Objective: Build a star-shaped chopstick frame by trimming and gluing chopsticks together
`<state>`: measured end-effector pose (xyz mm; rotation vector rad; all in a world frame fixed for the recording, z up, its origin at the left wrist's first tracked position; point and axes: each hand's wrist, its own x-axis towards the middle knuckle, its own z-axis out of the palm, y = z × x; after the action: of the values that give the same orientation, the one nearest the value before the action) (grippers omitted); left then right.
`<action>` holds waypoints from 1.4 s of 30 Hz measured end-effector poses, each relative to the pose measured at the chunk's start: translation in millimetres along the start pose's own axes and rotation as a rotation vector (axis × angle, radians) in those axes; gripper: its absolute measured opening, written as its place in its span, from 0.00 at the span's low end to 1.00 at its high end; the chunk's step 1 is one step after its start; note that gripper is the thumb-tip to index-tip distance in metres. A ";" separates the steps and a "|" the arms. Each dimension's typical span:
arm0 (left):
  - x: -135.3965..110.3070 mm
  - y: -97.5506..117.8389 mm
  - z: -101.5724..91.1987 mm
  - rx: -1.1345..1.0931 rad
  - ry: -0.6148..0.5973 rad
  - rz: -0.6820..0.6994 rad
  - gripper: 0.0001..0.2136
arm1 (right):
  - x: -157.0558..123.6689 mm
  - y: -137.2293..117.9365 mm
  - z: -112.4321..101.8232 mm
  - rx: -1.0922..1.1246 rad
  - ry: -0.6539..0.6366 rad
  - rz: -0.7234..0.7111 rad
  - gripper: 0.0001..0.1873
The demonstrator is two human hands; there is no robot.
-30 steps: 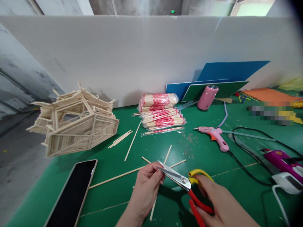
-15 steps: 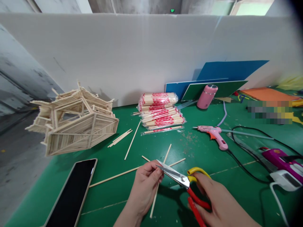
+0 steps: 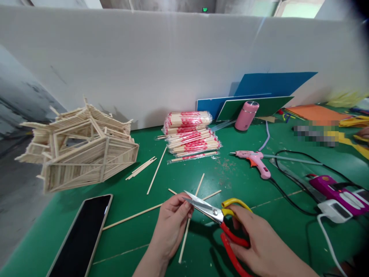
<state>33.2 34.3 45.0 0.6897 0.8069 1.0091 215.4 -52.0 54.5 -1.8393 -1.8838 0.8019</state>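
My left hand is closed in a pinch on a thin wooden stick, mostly hidden by the fingers and blades. In my right hand are scissors with one yellow and one red handle. Their handles are spread and the blades slightly parted, the tips touching or very near my left fingertips. Around and beneath the hands several thin wooden sticks cross one another on the green table. One long stick reaches from behind my left hand to the phone.
A wooden stick model stands at the left. Plastic-wrapped stick bundles lie at the back centre. To the right are a pink glue gun with its cord, a pink bottle and a purple power strip. Another person's hand shows far right.
The whole view has shifted slightly, so everything sits a little further left. Both hands keep nearly the same pose, with the scissors still at my left fingertips. Another person's fingers have come in at far right.
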 end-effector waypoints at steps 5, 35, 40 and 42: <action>0.7 -0.3 0.2 -0.032 0.010 0.003 0.05 | 2.6 3.0 4.5 -0.114 0.041 0.008 0.13; -1.5 1.4 0.4 -0.038 -0.012 -0.010 0.07 | 11.8 -12.3 -5.3 -0.017 -0.098 0.106 0.13; 0.0 1.4 0.2 -0.041 -0.004 0.001 0.07 | 12.0 -11.2 -3.5 -0.045 -0.095 0.114 0.15; 0.2 1.0 -0.5 -0.029 0.001 0.001 0.07 | 12.3 -11.8 -2.8 -0.067 -0.110 0.135 0.16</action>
<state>32.5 35.0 45.5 0.6646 0.7920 1.0201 207.3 -39.1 62.7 -2.0198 -1.8893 0.9118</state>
